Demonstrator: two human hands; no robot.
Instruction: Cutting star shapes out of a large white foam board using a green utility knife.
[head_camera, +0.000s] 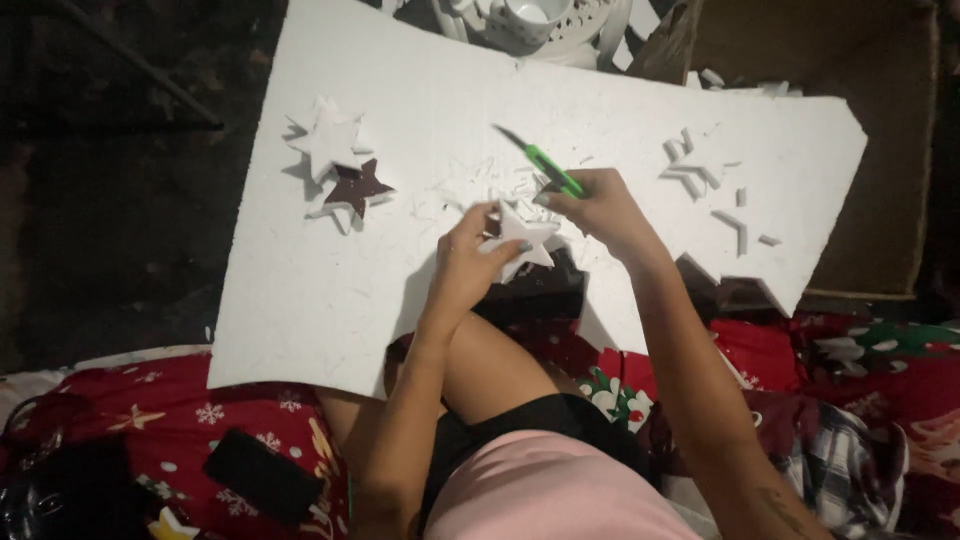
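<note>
My left hand (468, 258) holds a white foam star (524, 236) by its left side, just above a big white foam sheet (330, 290) that lies over my legs. My right hand (600, 205) grips a green-handled utility knife (545, 167) right beside the star; its thin blade points up and to the left. A star-shaped hole is cut out of the sheet's near edge, below the star.
A pile of cut white stars (328, 140) and a dark brown star template (358, 186) rest on the sheet's left part. Foam offcuts (700, 175) lie at the right. A red patterned blanket (190, 410) with a black phone (262, 475) lies near me. A cardboard box (880, 150) stands at the right.
</note>
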